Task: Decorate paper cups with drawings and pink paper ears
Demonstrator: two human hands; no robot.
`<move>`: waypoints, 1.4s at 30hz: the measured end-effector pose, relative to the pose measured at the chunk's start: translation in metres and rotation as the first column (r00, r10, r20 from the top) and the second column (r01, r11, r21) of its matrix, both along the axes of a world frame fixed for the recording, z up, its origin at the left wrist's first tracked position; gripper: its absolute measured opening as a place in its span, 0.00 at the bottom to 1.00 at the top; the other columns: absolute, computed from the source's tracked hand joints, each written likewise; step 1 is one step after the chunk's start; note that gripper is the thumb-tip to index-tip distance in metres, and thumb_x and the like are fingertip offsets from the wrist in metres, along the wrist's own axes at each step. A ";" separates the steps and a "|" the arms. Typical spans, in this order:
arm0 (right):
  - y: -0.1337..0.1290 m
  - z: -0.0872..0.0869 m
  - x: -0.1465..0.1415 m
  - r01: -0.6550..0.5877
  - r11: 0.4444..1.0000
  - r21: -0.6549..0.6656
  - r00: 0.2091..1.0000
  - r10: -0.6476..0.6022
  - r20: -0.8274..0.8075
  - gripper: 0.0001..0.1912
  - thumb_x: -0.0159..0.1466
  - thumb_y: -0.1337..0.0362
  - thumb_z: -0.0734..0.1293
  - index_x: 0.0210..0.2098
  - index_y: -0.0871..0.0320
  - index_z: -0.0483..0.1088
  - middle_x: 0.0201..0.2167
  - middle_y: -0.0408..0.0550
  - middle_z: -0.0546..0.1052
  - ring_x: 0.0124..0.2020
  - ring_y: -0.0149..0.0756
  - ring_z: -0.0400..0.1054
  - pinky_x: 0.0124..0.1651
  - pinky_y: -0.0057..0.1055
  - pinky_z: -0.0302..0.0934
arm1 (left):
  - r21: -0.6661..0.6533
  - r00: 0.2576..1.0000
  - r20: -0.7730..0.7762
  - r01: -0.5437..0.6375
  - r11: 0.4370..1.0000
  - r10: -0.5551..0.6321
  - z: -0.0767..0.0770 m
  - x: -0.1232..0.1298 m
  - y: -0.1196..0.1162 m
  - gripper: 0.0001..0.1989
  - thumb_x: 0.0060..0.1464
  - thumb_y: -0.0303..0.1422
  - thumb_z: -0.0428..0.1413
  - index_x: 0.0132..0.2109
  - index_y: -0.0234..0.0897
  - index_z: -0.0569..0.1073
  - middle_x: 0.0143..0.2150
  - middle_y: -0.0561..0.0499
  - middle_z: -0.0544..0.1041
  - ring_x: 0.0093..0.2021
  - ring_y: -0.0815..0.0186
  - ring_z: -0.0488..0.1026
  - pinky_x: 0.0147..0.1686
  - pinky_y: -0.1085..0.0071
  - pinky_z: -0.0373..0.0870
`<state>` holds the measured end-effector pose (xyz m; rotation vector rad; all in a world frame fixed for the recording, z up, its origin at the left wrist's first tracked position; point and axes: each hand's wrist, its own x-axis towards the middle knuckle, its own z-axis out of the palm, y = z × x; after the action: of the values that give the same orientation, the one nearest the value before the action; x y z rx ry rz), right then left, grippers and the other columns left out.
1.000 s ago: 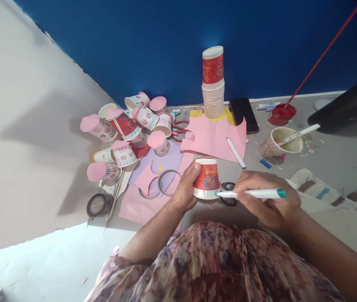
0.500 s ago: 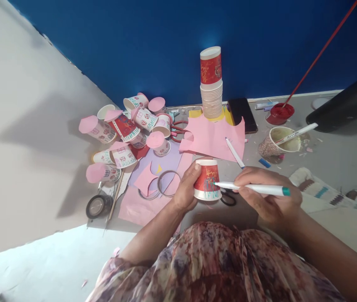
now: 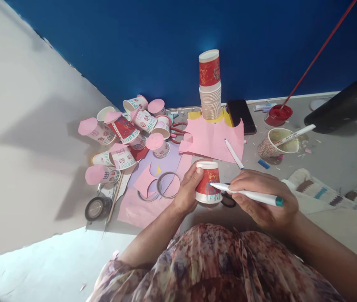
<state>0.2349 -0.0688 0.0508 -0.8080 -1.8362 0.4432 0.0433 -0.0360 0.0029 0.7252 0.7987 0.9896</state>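
Note:
My left hand [image 3: 188, 191] is closed around the left side of a red and white paper cup [image 3: 204, 178], held upside down. Green strokes run along the lower part of the cup. In my right hand [image 3: 268, 197] is a white marker pen [image 3: 250, 196] with a green end, its tip at the front of the cup. Beyond them lies a cut pink paper sheet [image 3: 211, 136] with a blue-ended marker [image 3: 234, 154] on its right edge. Behind my hands, a black scissors handle [image 3: 229, 201] partly shows.
Decorated paper cups with pink paper tops [image 3: 120, 126] crowd the left. A tall stack of cups [image 3: 210, 100] stands by the blue wall, near a phone [image 3: 241, 116]. Tape rolls [image 3: 98, 208], a patterned cup [image 3: 265, 147], a red paint pot [image 3: 278, 117] and a cloth [image 3: 320, 188] lie around.
The marker tip has moved slightly left across the cup, and my right hand has shifted left with it. The cup has turned or shifted slightly in my left hand. The view has moved a little.

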 end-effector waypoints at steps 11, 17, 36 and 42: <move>-0.006 -0.007 0.007 0.094 0.995 -0.038 0.996 -0.095 -0.006 0.07 0.68 0.70 0.69 0.43 0.52 0.76 0.30 0.45 0.82 0.29 0.40 0.77 0.33 0.36 0.70 | -0.132 0.997 0.051 0.069 0.989 -0.063 -0.006 -0.004 -0.001 0.37 0.57 0.58 0.65 0.59 0.31 0.76 0.36 0.45 0.83 0.27 0.60 0.78 0.33 0.63 0.75; -0.006 -0.008 0.009 0.111 0.993 -0.036 0.994 -0.111 0.005 0.06 0.69 0.69 0.68 0.40 0.51 0.77 0.28 0.45 0.81 0.27 0.40 0.76 0.31 0.37 0.70 | -0.155 0.994 0.074 0.096 0.983 -0.085 -0.004 -0.004 0.000 0.39 0.53 0.59 0.67 0.59 0.33 0.76 0.37 0.44 0.84 0.28 0.59 0.79 0.29 0.65 0.75; -0.006 -0.003 0.007 -0.028 0.992 -0.123 1.000 0.027 -0.016 0.06 0.67 0.71 0.67 0.38 0.53 0.75 0.25 0.43 0.78 0.22 0.35 0.71 0.27 0.33 0.64 | -0.227 0.990 0.129 0.085 0.970 -0.056 -0.006 -0.004 0.004 0.36 0.54 0.60 0.65 0.53 0.30 0.76 0.35 0.43 0.83 0.34 0.55 0.83 0.36 0.63 0.77; -0.005 0.001 0.005 -0.010 0.991 -0.132 1.000 0.007 -0.021 0.06 0.67 0.70 0.68 0.39 0.53 0.75 0.26 0.44 0.80 0.24 0.36 0.73 0.28 0.32 0.66 | -0.167 0.997 0.069 0.053 0.985 -0.042 -0.005 -0.001 0.002 0.35 0.54 0.60 0.65 0.51 0.31 0.77 0.37 0.41 0.84 0.39 0.50 0.84 0.39 0.60 0.77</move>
<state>0.2395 -0.0734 0.0513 -0.8824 -1.8064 0.5810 0.0423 -0.0344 -0.0016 0.5607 0.7938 0.8873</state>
